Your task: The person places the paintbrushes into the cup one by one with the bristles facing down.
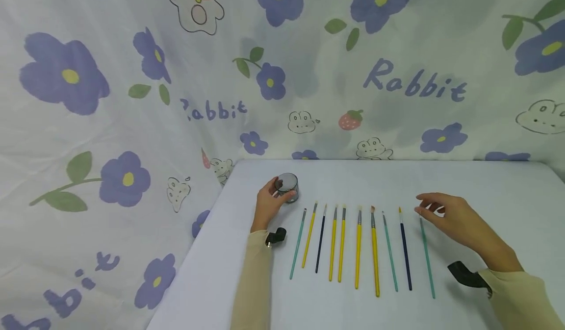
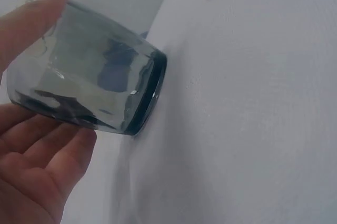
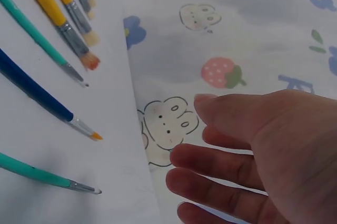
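Observation:
A small smoky-grey glass (image 1: pixel 287 187) stands on the white table (image 1: pixel 485 197) at the back left. My left hand (image 1: pixel 270 201) curls round it; the thumb and fingers (image 2: pixel 31 150) wrap the glass (image 2: pixel 95 84) in the left wrist view. A row of several paintbrushes (image 1: pixel 358 246) lies side by side, tips pointing away from me. My right hand (image 1: pixel 446 215) hovers with relaxed fingers above the tip of the rightmost teal brush (image 1: pixel 426 256) and holds nothing. In the right wrist view the teal brush tip (image 3: pixel 79 186) lies left of the fingers (image 3: pixel 210 163).
A cloth printed with blue flowers and rabbits (image 1: pixel 132 99) hangs behind the table and drapes down its left side. Black straps sit at both wrists (image 1: pixel 468 275). Bare table stretches to the right of the brushes.

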Demonstrator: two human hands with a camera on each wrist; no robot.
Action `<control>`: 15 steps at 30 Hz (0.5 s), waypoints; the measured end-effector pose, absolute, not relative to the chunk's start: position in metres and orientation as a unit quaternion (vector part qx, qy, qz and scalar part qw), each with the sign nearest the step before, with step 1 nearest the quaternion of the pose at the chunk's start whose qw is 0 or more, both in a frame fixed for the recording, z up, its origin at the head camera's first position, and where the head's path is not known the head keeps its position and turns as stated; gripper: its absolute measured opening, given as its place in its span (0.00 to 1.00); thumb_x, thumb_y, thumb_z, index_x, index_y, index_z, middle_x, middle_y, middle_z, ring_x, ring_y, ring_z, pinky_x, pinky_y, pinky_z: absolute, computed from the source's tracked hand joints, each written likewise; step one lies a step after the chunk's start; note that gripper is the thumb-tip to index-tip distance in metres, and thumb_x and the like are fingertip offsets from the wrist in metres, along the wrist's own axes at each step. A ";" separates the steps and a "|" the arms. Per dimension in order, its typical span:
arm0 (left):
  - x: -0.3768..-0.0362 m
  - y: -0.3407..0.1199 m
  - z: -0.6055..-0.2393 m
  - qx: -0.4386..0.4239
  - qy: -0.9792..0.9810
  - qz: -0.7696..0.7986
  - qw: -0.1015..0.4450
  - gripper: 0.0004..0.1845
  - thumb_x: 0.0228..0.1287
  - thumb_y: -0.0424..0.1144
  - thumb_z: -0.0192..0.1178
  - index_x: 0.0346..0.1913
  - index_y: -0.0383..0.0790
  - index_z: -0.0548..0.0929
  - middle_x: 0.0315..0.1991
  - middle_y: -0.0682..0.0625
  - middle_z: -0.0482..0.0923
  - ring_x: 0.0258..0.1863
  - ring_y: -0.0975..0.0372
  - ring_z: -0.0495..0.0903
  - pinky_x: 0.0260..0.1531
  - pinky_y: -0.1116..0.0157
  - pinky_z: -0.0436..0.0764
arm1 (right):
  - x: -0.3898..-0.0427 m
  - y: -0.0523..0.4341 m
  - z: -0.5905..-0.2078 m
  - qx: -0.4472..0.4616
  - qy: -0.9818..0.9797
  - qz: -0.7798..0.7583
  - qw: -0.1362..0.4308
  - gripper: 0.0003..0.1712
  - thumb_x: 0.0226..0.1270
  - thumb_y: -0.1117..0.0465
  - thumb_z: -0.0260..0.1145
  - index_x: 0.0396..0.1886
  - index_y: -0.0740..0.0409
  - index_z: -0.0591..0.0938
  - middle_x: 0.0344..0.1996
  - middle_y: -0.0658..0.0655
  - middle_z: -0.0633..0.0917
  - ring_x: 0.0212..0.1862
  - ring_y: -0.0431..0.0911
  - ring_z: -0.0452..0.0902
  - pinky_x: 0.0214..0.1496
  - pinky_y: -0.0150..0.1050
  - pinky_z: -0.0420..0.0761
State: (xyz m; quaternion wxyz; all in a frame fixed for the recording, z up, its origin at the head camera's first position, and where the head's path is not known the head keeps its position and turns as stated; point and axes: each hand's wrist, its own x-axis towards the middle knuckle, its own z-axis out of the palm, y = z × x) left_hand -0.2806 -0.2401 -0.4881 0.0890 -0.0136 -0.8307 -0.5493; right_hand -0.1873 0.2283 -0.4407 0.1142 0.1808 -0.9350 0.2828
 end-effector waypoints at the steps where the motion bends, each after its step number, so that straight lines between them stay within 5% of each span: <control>1: -0.281 -0.240 -0.489 -0.015 -0.831 -0.549 0.088 0.48 0.57 0.46 0.79 0.76 0.33 0.68 0.71 0.34 0.74 0.73 0.45 0.74 0.71 0.50 0.77 | -0.188 0.228 -0.442 0.178 -0.936 0.286 0.102 0.21 0.68 0.61 0.73 0.57 0.67 0.84 0.39 0.54 0.91 0.39 0.46 0.84 0.41 0.40 0.88; 8: -0.280 -0.239 -0.487 -0.007 -0.829 -0.551 0.097 0.46 0.54 0.47 0.81 0.73 0.33 0.73 0.68 0.36 0.77 0.71 0.45 0.76 0.70 0.51 0.79 | -0.193 0.227 -0.446 0.162 -0.941 0.296 0.035 0.22 0.69 0.59 0.72 0.57 0.69 0.83 0.35 0.53 0.89 0.39 0.46 0.83 0.36 0.34 0.83; 15: -0.284 -0.237 -0.488 -0.016 -0.829 -0.552 0.086 0.47 0.55 0.48 0.80 0.74 0.34 0.71 0.70 0.36 0.75 0.73 0.46 0.74 0.72 0.52 0.77 | -0.197 0.237 -0.451 0.141 -0.945 0.294 0.002 0.15 0.67 0.60 0.73 0.46 0.67 0.86 0.32 0.53 0.87 0.36 0.44 0.79 0.34 0.36 0.80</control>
